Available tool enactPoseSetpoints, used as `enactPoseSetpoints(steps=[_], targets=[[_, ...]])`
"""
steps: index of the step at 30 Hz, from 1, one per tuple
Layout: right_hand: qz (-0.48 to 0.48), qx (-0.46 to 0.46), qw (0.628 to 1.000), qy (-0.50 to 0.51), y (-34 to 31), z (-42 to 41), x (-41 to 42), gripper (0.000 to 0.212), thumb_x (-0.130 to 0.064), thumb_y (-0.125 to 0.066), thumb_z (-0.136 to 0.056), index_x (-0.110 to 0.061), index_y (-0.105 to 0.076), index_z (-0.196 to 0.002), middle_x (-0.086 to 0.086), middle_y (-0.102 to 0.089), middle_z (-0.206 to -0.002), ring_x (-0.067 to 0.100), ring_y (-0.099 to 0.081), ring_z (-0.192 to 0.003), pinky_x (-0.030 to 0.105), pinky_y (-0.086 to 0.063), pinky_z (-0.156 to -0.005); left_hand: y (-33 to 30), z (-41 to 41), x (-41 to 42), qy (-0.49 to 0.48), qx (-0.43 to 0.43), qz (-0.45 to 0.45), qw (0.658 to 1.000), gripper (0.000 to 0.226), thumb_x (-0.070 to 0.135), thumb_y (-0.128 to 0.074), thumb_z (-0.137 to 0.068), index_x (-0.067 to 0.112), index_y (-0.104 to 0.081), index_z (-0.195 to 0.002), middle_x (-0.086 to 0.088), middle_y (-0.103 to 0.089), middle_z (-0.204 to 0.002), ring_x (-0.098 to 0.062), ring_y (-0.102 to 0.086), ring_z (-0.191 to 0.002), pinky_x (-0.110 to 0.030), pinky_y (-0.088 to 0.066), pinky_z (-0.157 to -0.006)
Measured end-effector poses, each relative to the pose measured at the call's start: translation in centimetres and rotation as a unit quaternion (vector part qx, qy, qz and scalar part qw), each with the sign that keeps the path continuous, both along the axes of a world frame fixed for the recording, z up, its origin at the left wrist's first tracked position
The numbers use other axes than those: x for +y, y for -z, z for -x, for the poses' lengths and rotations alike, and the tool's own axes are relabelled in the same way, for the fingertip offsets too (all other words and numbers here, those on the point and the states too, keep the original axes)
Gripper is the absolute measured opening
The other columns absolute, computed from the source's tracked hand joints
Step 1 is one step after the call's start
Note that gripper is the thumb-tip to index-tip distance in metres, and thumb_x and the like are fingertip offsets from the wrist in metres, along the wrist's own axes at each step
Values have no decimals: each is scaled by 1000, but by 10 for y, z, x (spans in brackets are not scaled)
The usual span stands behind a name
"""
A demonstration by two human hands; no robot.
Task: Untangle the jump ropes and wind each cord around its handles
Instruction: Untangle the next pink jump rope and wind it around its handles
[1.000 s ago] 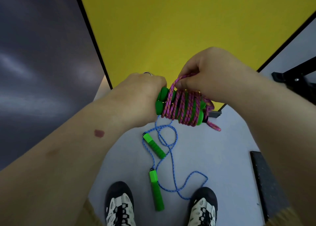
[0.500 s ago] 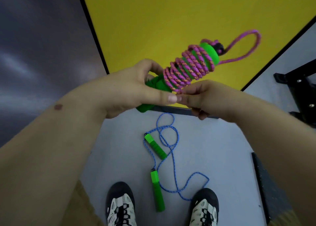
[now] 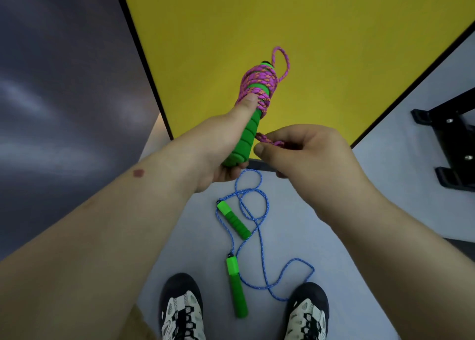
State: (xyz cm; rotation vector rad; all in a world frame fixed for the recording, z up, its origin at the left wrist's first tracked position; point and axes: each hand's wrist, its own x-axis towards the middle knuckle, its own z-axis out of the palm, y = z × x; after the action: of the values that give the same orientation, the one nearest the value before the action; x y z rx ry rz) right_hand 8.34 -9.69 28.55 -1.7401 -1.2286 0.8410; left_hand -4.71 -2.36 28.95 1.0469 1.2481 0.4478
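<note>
We see the winding step for the pink cord (image 3: 257, 82), near its close. The left hand (image 3: 226, 144) is wrapped round the lower part of the green handles (image 3: 248, 136), its thumb laid up along them and pressing the lowest pink turns in place. The right hand (image 3: 303, 154) pinches the remaining pink tail (image 3: 270, 139) between thumb and curled fingers, just beside the handles' bare lower section. The bundle is held in the air in front of the yellow panel (image 3: 308, 18), above the grey floor (image 3: 334, 237).

The bundle's long axis runs from the left palm up and slightly to the right, away from us; the butt end sits in the palm, the cord-bearing end points at the yellow panel. The turns crowd the upper half, and a small loop (image 3: 281, 62) stands free past the top cap.

We judge that the next move calls for the pinched tail to be carried round the handles or tucked under a turn, with the thumb holding tension so the coils do not slacken; the free loop at the top may also need securing.

The blue rope (image 3: 259, 237) lies unwound on the floor, its cord looping round its two green handles (image 3: 235, 275) between the shoes (image 3: 305, 314); its winding is not yet done.
</note>
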Motion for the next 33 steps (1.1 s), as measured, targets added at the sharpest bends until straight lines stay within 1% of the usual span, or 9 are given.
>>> enactPoseSetpoints(steps=[2, 6, 13, 17, 19, 21, 24, 27, 33], targets=[[10, 58, 997, 45, 3, -2, -1, 6, -27, -83, -78, -25, -77, -79, 8, -66, -68, 22, -55, -60, 43, -50, -58, -3, 5, 4, 7, -91, 86, 992, 45, 60, -53, -91, 16, -54, -97, -5, -48, -75, -17, -48, -56, -24, -39, -52], [-31, -28, 998, 56, 7, -5, -9, 10, -26, -81, -82, -27, -79, -91, -7, -65, -65, 5, -55, -57, 19, -42, -52, -3, 11, 10, -7, -171, 139, 975, 47, 56, -57, -91, 10, -52, -103, -8, -50, -75, -17, -51, -58, -23, -44, -51], [41, -164, 985, -31, 8, 0, -4, 20, -36, -52, -98, -28, -65, -86, -9, -71, -67, 16, -65, -61, 39, -56, -60, -1, 2, 6, -30, -167, 68, 983, 38, 58, -59, -91, 20, -59, -94, 0, -56, -65, -14, -53, -56, -22, -44, -51], [-20, -109, 994, -26, 1, 1, -5, 10, -26, -67, -87, -30, -67, -77, -13, -65, -82, 3, -60, -74, 16, -45, -62, 4, -3, 3, -31, -193, 52, 979, 32, 52, -58, -94, 21, -60, -89, 3, -56, -65, -13, -51, -59, -29, -42, -69], [-44, -70, 997, -11, 2, -1, -5, 12, -21, -75, -81, -29, -70, -74, -8, -65, -91, 4, -60, -81, 18, -45, -66, 5, -5, 1, -38, -221, 52, 973, 33, 51, -58, -95, 19, -60, -86, 1, -55, -65, -15, -50, -61, -34, -41, -78], [-31, 75, 997, -12, 3, 0, -5, 12, -17, -79, -78, -24, -71, -72, -4, -68, -82, 10, -59, -72, 27, -43, -64, 4, -7, 2, -58, -254, 57, 964, 33, 49, -60, -94, 17, -60, -88, -1, -54, -66, -18, -52, -67, -37, -46, -86], [1, 299, 953, -37, 3, -1, -4, 10, -8, -72, -76, -17, -71, -71, 5, -65, -77, 19, -57, -76, 32, -42, -72, 5, -7, 6, -98, -288, 62, 951, 33, 45, -69, -89, 14, -60, -94, -4, -54, -70, -25, -52, -83, -46, -45, -103], [11, 390, 919, -62, 2, 0, -5, 4, -11, -66, -79, -12, -69, -79, 11, -67, -88, 23, -60, -87, 33, -44, -77, 7, -6, 8, -131, -298, 42, 945, 36, 41, -74, -86, 8, -61, -94, -5, -57, -63, -23, -59, -63, -45, -55, -83], [32, 422, 906, -32, 3, 8, -5, 7, -14, -57, -99, -12, -61, -93, 8, -73, -88, 17, -66, -77, 28, -52, -72, 10, -5, 8, -172, -271, -3, 947, 37, 36, -77, -83, 4, -60, -90, -9, -58, -57, -25, -56, -48, -29, -47, -45]])
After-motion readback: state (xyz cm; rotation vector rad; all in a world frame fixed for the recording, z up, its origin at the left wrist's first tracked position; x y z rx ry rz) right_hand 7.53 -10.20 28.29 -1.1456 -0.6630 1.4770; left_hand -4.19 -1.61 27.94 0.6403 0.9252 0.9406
